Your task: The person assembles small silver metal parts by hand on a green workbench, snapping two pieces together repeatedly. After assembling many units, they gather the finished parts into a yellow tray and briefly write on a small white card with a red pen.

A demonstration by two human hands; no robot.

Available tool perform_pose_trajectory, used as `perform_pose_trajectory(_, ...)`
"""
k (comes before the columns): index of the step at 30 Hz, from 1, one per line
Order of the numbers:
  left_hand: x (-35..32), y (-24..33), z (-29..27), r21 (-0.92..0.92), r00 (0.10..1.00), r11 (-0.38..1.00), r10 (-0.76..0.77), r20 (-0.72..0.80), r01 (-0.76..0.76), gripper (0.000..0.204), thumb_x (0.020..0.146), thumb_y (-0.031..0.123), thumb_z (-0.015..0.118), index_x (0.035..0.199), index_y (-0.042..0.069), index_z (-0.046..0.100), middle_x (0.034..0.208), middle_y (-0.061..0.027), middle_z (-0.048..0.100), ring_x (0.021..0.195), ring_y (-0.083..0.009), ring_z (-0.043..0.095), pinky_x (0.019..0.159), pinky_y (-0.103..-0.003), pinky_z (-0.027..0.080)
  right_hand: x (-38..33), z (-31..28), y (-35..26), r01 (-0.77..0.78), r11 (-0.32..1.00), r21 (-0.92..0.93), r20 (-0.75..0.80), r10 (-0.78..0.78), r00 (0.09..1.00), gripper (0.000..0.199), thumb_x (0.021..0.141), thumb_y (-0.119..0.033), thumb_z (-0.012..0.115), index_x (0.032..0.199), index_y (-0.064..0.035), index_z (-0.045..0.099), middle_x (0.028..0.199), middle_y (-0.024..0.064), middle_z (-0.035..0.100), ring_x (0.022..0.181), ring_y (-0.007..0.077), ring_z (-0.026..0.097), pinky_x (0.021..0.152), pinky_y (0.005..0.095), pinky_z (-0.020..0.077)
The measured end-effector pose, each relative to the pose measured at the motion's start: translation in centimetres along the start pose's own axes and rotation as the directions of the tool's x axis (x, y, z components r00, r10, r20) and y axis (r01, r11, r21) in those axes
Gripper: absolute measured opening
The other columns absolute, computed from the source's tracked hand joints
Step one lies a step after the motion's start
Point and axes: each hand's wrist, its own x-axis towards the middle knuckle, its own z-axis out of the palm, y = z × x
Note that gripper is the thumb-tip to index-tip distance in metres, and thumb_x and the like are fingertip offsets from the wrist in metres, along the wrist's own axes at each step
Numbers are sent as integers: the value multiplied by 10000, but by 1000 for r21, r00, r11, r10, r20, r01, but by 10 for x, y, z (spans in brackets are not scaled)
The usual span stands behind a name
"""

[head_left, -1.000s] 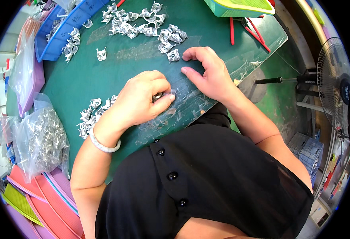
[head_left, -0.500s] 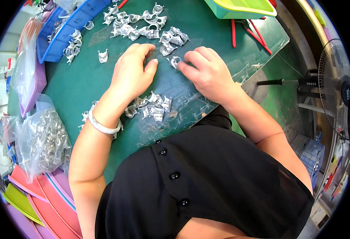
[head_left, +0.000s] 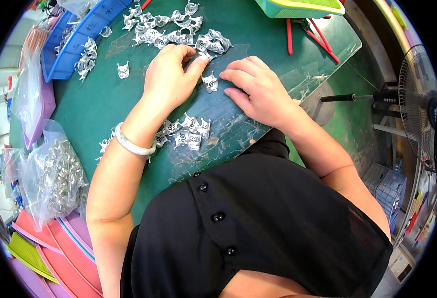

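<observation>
A silver openwork ring stands on the green worktable between my hands. My right hand is just right of it, fingers apart, holding nothing. My left hand reaches to the near edge of a pile of similar silver rings; a gap shows between its thumb and fingers. The left thumb tip lies at one ring of this pile and partly covers it; whether it touches is hard to tell. Nearer my body, beside my left forearm, lies a smaller group of rings. One lone ring sits left of my left hand.
A blue bin with rings is at the far left, above a clear plastic bag of metal pieces. Red-handled pliers lie by a green-yellow basket at the far right. A fan stands beyond the table's right edge.
The ring that my right hand held now stands on the table, let go. My right fingers have opened. My left hand has shifted slightly toward the pile, thumb out at a ring.
</observation>
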Motion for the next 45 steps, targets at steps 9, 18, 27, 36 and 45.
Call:
perform_pose_trajectory(9,5,14,2,65,985,986,-160,65,156,350,746,366,667,828,26,658,857,-124,618,780,-273,610,698,-374,483,1,3,-1,-13,1000,-26,18,14,1000,236,724,-77,663,953,-38,619,949,70,563,910,268,512,794,364,423)
perform_pose_trajectory(18,-13,11,-17,24,957,998,-57,283,52,265,682,246,638,819,20,626,820,-129,583,777,-286,594,705,-377,477,5,-7,1,71,997,-15,122,-68,990,134,728,-96,656,860,-79,643,957,78,568,887,269,525,773,373,416)
perform_pose_trajectory(27,-16,25,-45,48,843,982,130,521,-181,264,669,191,681,847,3,625,776,-116,579,738,-227,584,671,-344,471,30,-3,23,-105,994,-28,-66,103,992,264,774,-52,604,1037,-58,600,947,99,593,908,303,563,778,381,473)
perform_pose_trajectory(36,-3,23,7,118,982,977,168,88,-178,221,749,163,668,923,32,632,728,-89,589,626,-221,574,613,-318,473,38,1,35,-325,940,101,-130,336,933,149,792,-106,562,854,-4,652,807,167,650,771,340,623,716,404,498)
perform_pose_trajectory(45,-12,30,13,59,953,953,293,73,-298,150,746,111,657,889,64,648,754,-77,583,649,-231,592,594,-328,468,43,-21,43,-480,873,90,144,466,873,209,829,-166,590,838,35,649,637,126,602,567,166,554,572,313,460)
